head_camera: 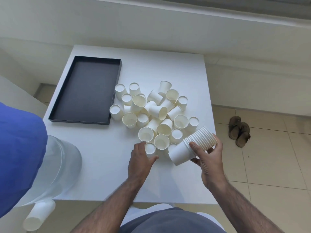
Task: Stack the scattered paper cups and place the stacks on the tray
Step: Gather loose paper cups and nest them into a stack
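Observation:
Several loose white paper cups (pixel 151 111) lie heaped on the white table (pixel 104 174), some upright, some inverted, some on their sides. My right hand (pixel 208 158) grips a tilted stack of nested cups (pixel 190 147) at the heap's near right edge. My left hand (pixel 140 158) reaches into the heap's near edge, fingers curled round an inverted cup (pixel 150 148). A black rectangular tray (pixel 67 115) sits at the table's left, with nothing in it.
A large clear plastic container (pixel 57 165) stands at the table's near left corner, with a paper cup stack (pixel 39 216) lying below it. A blue sleeve (pixel 18 148) fills the left edge. Brown sandals (pixel 239 130) lie on the tiled floor at right.

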Motion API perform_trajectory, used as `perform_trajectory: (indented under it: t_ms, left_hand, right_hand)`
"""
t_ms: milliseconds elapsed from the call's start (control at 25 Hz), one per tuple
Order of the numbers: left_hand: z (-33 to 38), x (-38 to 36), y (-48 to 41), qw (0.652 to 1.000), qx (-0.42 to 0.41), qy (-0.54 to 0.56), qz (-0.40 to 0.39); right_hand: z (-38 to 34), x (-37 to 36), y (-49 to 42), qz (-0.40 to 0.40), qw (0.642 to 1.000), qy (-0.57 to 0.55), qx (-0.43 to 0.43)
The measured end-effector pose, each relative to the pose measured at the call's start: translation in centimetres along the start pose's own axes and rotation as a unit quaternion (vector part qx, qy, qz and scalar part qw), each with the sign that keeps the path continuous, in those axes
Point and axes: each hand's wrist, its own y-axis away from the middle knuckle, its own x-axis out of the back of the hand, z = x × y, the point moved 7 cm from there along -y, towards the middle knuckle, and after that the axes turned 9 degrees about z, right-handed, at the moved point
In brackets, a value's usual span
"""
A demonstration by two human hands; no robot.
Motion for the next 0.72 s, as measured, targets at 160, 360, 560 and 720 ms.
perform_trajectory:
  t_ms: [160,360,560,720]
  left_hand:
    - [0.7,-1.1,-0.9,0.996,-0.005,-0.084,0.015]
    - [-1.6,1.0,-0.8,0.993,0.068,0.095,0.033]
    - [-3.6,4.4,2.1,0.906,0.177,0.383,-0.041]
    - [-1.8,5.2,3.9,0.850,0.165,0.488,-0.112]
  right_hand:
    - [0.2,0.6,0.6,-0.006,1.000,0.016,0.005]
    - [0.2,0.8,0.6,0.005,1.000,0.008,0.004]
    - [-0.6,0.3,-0.4,0.026,0.999,-0.032,0.007]
    - [-1.3,-2.0,-0.5,0.011,0.999,-0.047,0.010]
